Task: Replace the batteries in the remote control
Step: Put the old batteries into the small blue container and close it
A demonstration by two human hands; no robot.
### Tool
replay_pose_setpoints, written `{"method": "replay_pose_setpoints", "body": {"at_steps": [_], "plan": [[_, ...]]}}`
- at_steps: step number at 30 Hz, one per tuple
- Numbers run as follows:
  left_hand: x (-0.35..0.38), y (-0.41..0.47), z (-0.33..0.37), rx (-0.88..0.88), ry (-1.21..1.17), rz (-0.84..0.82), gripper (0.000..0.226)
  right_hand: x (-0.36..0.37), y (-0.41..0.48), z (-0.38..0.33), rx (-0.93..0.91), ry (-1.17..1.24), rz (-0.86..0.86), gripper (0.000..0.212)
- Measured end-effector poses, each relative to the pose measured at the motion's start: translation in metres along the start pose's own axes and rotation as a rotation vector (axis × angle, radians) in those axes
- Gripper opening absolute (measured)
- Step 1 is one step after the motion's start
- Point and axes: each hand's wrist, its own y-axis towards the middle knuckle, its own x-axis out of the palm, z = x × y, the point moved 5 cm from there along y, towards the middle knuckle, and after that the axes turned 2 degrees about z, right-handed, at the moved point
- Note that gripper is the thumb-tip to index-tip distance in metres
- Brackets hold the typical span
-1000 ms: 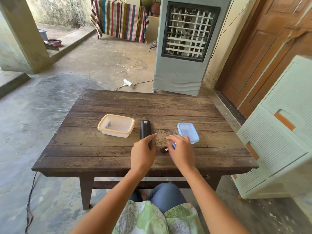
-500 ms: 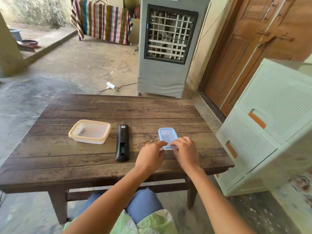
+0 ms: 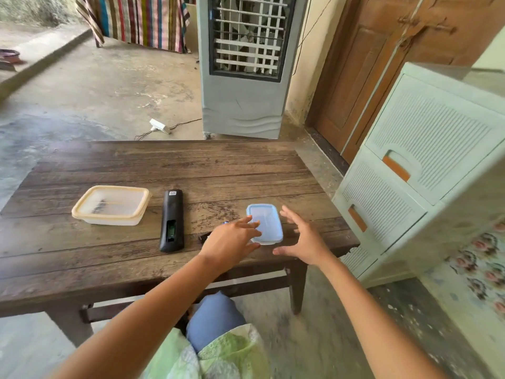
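Both bare forearms reach forward, the left hand (image 3: 232,243) palm-down with fingers extended, the right hand (image 3: 304,239) spread wide.

Rough wooden table (image 3: 109,258), translucent plastic boxes (image 3: 110,205)

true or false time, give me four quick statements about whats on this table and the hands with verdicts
1. The remote lies on the table with its battery compartment uncovered. True.
2. The blue-lidded box sits left of the remote. False: it sits to the right of it.
3. The right hand grips the remote. False: it is open beside the blue-lidded box.
4. The yellow-rimmed box stands left of the remote. True.
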Motion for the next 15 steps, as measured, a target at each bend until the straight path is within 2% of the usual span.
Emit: {"method": "replay_pose_setpoints", "body": {"at_steps": [6, 9, 15], "plan": [[0.013, 0.01, 0.015, 0.111, 0.07, -0.021, 0.058, 0.018, 0.015, 0.006, 0.017, -0.023, -0.059, 0.12], [0.023, 0.017, 0.015, 0.114, 0.093, -0.035, 0.055, 0.018, 0.02, 0.009, 0.011, -0.02, -0.056, 0.121], [0.014, 0.023, 0.0, 0.184, 0.015, -0.168, 0.049, 0.016, 0.02, 0.008, -0.041, 0.043, 0.012, 0.107]]}}
